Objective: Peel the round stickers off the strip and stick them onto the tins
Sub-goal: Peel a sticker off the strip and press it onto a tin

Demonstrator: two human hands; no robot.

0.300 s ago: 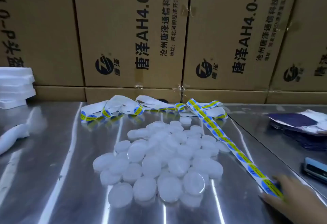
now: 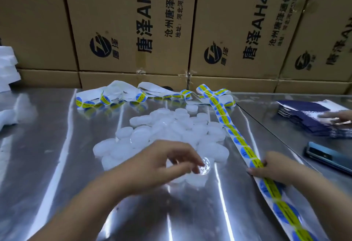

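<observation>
A pile of several round white tins lies on the shiny metal table. My left hand reaches over the near edge of the pile, fingertips touching one clear-topped tin; whether it grips it is unclear. A long strip of blue-and-yellow round stickers runs from the back of the table toward me on the right. My right hand pinches this strip near its lower part. Emptied white backing lies coiled at the back.
Cardboard boxes wall off the back. White foam pieces sit at far left. On the right lie dark blue packets with another person's hand on them, and a blue phone-like device.
My left hand has come into view and reached onto the near tins. My right hand has moved up along the sticker strip. Another person's hand has appeared on the blue packets.
</observation>
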